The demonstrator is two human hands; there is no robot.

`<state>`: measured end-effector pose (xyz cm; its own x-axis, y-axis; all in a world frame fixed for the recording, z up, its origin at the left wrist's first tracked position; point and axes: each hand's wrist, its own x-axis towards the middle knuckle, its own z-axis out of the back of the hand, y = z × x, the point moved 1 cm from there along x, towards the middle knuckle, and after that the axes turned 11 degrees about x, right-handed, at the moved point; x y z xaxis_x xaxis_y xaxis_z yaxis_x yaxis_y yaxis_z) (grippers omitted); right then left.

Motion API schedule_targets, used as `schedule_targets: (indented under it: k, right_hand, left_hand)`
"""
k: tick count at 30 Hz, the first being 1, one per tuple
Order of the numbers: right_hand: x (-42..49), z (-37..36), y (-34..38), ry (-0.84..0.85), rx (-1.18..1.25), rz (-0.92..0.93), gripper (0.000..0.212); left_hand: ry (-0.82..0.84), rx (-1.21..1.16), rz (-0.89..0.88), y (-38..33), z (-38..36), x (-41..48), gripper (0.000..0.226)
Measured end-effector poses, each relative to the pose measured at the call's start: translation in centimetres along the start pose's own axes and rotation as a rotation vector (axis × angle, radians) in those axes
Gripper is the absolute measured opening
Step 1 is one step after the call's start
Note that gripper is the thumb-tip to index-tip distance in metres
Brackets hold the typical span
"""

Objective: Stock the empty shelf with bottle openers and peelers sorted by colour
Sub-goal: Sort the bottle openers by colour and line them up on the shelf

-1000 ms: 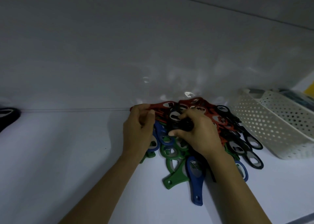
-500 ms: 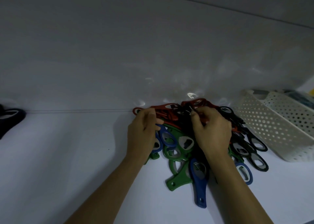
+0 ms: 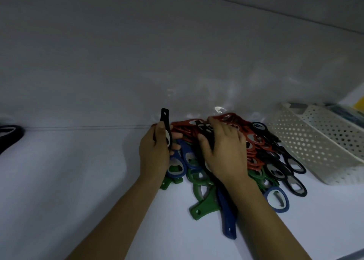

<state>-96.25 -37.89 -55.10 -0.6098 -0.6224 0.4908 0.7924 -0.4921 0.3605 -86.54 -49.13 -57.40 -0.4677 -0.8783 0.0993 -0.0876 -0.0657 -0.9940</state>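
The left hand [image 3: 154, 153] has its grip closed round a black bottle opener [image 3: 166, 127], held upright just left of the pile [image 3: 256, 153] of red, black, green and blue openers on the white shelf [image 3: 69, 181]. The right hand [image 3: 224, 151] lies on the pile, fingers bent; whether its grip holds one cannot be told. A perforated white basket [image 3: 315, 147] stands beside the pile.

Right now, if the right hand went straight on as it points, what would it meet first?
The right hand meets the red bottle openers first; beyond them, probably the shelf's back wall.
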Motion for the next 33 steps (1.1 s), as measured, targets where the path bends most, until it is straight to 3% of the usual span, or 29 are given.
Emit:
schedule_targets:
  k: [3,8,10,13,16,19,21,22,25,28,33]
  right_hand:
    - [0.2,-0.3,-1.5,0.068,0.019,-0.075,0.042]
    - [0.7,0.3,-2.1,-0.112,-0.015,-0.092,0.021]
    - [0.8,0.4,-2.5,-0.167,-0.02,-0.069,0.015]
    - [0.7,0.6,-2.5,-0.306,0.203,-0.011,0.012]
    - [0.3,0.9,-1.5,-0.415,0.392,0.125,0.01]
    - [-0.3,0.4,0.0,-0.197,0.519,0.329,0.025]
    - [-0.5,0.0,0.6,-0.003,0.586,0.301,0.037]
    - [-0.4,-0.1,0.7,0.018,0.604,0.245,0.037]
    - [0.4,0.1,-0.3,-0.101,0.431,0.108,0.034]
    - [1.2,-0.2,-1.5,-0.015,0.092,0.014,0.041]
    - [1.1,-0.2,-1.5,-0.089,0.05,0.012,0.035]
  left_hand:
    - [-0.003,0.011,-0.046,0.0,-0.1,-0.3,0.036]
    - [0.018,-0.022,-0.078,-0.9,0.4,-0.3,0.036]
    - [0.094,-0.131,0.007,-1.8,0.3,-0.3,0.034]
    - [0.27,-0.29,0.23,-2.7,0.0,-0.5,0.036]
    - [0.425,-0.313,0.332,-2.8,-0.1,-1.0,0.045]
    - [0.489,-0.279,0.381,-2.7,0.0,-1.3,0.05]
    - [0.449,-0.173,0.327,-2.4,0.2,-1.2,0.031]
    - [0.416,-0.152,0.3,-2.3,0.3,-1.2,0.02]
    - [0.364,-0.169,0.265,-2.1,0.5,-1.0,0.013]
    - [0.376,-0.157,0.239,-2.0,0.4,-1.1,0.014]
    - [0.346,-0.102,0.216,-1.6,0.3,-1.1,0.02]
